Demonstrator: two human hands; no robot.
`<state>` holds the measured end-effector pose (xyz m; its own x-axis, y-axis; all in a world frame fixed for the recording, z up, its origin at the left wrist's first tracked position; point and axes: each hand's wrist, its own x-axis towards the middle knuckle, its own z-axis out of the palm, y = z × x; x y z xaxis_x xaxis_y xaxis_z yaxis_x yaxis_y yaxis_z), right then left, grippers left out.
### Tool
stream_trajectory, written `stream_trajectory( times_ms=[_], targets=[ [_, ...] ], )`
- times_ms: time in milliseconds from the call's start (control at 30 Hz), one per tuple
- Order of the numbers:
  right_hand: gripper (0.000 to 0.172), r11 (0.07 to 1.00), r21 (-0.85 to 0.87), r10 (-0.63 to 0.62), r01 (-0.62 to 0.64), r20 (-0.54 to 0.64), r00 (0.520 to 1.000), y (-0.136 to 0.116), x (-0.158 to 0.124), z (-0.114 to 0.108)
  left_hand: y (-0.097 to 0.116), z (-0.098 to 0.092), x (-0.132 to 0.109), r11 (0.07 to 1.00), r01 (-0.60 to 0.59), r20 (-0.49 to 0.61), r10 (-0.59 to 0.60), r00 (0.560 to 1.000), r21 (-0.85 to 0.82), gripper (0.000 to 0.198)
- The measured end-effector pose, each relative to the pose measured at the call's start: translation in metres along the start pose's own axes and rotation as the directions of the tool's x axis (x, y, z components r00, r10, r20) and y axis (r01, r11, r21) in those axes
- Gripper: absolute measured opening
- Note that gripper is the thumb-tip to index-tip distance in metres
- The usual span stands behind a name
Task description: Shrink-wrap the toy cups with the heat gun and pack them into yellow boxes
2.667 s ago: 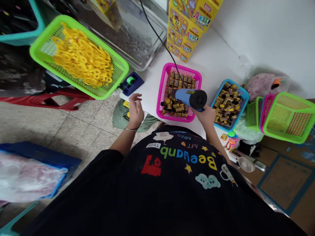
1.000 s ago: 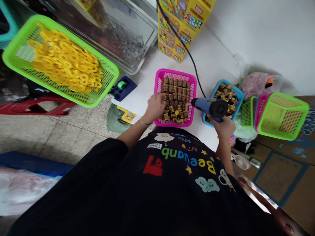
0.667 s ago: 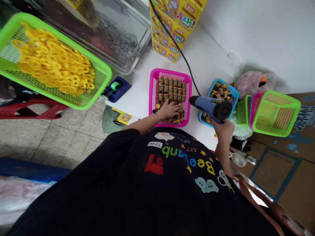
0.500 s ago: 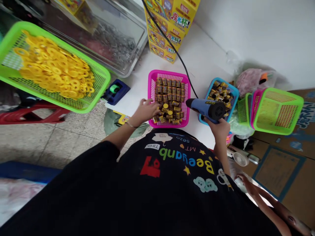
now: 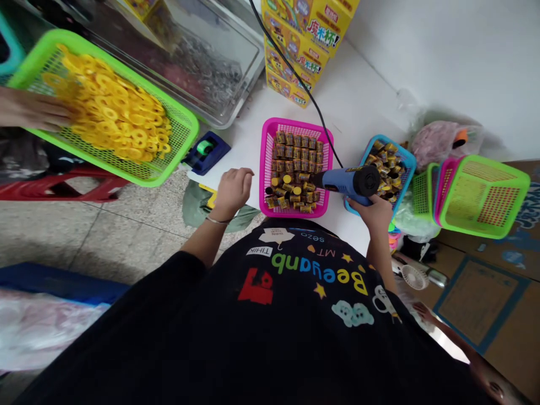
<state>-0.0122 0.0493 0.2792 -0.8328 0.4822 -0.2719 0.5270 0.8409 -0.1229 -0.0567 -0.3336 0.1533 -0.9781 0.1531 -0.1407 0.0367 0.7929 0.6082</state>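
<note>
My right hand (image 5: 373, 214) grips a blue and black heat gun (image 5: 343, 183) by its handle. Its nozzle points left, over the right side of a pink plastic basket (image 5: 265, 169). Inside this basket small yellow-and-brown labelled cylinders (image 5: 297, 152) stand in rows at the far part and lie jumbled at the near part. Just left of the basket, my left hand (image 5: 234, 191) is raised with its fingers curled in and pressed together. Its palm side is hidden, so I cannot see whether anything is in it.
A blue basket (image 5: 411, 160) of similar cylinders stands right, beside stacked baskets (image 5: 485, 197). Behind are yellow boxes (image 5: 295, 56) and a black cord (image 5: 312, 101). Left are a tape dispenser (image 5: 206, 152) and a green basket (image 5: 192, 129) of yellow rings, with another person's hand (image 5: 42, 109) reaching in.
My left hand has come out of the pink basket to its left, its fingers curling in. The heat gun's nozzle has moved over the basket. Another person's hand has appeared at the green basket.
</note>
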Motion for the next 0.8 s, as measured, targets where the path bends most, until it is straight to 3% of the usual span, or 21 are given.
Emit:
stream_trajectory(
  times_ms=[200,300,367,467,633,733,800],
  targets=[
    [0.059,0.999,0.049,-0.008,0.007,0.009,1.000,0.014,-0.005,-0.012,0.042,0.068,0.061,0.984,-0.178,0.170,0.177,0.969,-0.013,0.050],
    [0.060,0.999,0.001,0.039,-0.039,-0.038,0.999,0.014,-0.005,-0.017,0.063,0.097,0.071,0.993,-0.112,0.220,0.100,0.970,0.044,0.059],
    [0.060,0.998,-0.018,0.063,-0.064,-0.059,0.996,0.011,-0.003,-0.018,0.072,0.106,0.060,0.997,-0.049,0.225,0.036,0.974,0.055,0.058],
    [0.060,0.998,0.044,0.049,-0.046,-0.083,0.995,0.004,0.002,-0.012,0.081,0.106,0.023,0.995,-0.093,0.273,0.079,0.959,0.038,0.052],
    [0.058,0.949,0.313,-0.028,0.036,-0.029,0.999,-0.019,0.007,0.010,0.075,0.081,-0.039,0.982,-0.188,0.382,0.182,0.906,-0.020,0.045],
    [0.056,0.924,0.370,-0.105,0.095,0.006,0.994,-0.040,0.008,0.020,0.058,0.062,-0.057,0.994,-0.089,0.320,0.103,0.942,-0.058,0.047],
    [0.056,0.935,0.332,-0.142,0.124,0.032,0.989,-0.053,0.008,0.025,0.041,0.049,-0.060,0.995,0.021,0.198,-0.002,0.980,-0.096,0.049]
  ],
)
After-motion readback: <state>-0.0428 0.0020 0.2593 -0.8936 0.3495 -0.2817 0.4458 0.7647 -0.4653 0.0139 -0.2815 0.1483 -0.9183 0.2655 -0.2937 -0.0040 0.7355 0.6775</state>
